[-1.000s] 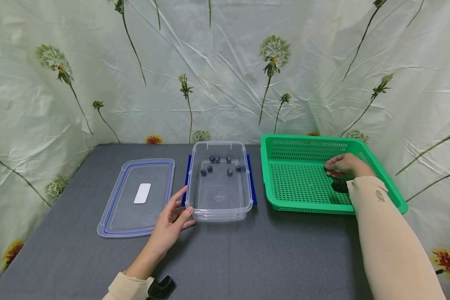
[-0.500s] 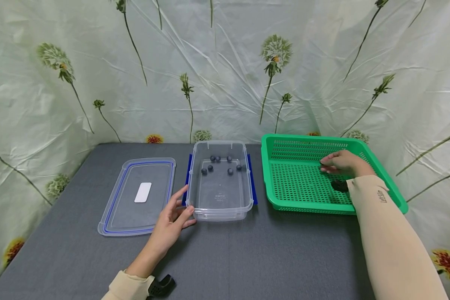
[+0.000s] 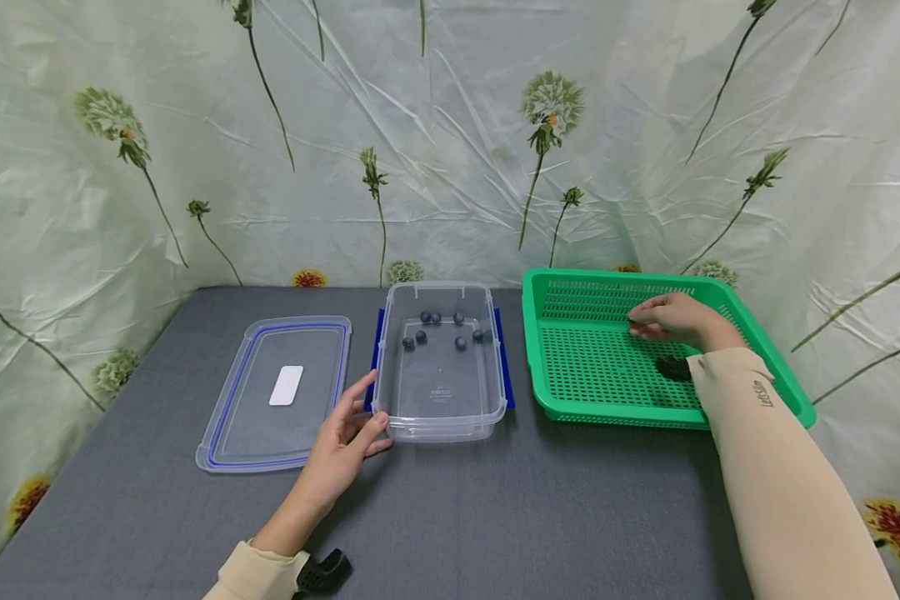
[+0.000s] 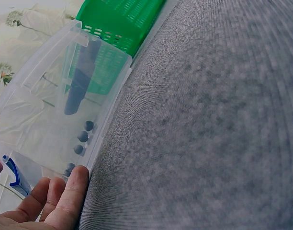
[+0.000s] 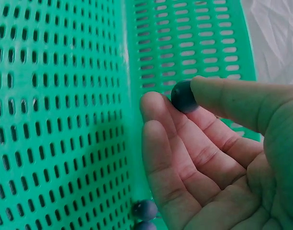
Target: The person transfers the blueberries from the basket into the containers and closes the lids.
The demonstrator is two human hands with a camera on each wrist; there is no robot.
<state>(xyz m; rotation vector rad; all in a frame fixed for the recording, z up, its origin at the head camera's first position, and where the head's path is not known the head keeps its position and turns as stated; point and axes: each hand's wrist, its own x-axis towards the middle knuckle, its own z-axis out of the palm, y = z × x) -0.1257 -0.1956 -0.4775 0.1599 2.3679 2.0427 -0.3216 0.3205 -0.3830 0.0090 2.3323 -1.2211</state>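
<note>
My left hand (image 3: 337,450) holds the near-left corner of a clear plastic container (image 3: 438,429), thumb at the front and fingers along the left side. Several blueberries (image 3: 461,343) lie scattered in the container, mostly in its far half. Inside the green basket (image 3: 570,408), my right hand (image 3: 678,320) pinches one blueberry (image 5: 184,97) between thumb and fingers, seen plainly in the right wrist view. Low in that view, two more blueberries (image 5: 145,210) lie in the basket, just below the fingers. From the head view, the hand hides the pinched berry.
A clear lid (image 3: 232,433) with a blue seal and a white label (image 3: 286,386) lies flat left of the container. Blue latches (image 3: 504,367) hang down the container's sides. Grey cloth (image 3: 540,517) covers the table, and a flowered curtain (image 3: 450,167) hangs behind.
My right hand has moved slightly left and toward the back of the basket, rising a little with the blueberry. The left hand and the container have stayed in place.
</note>
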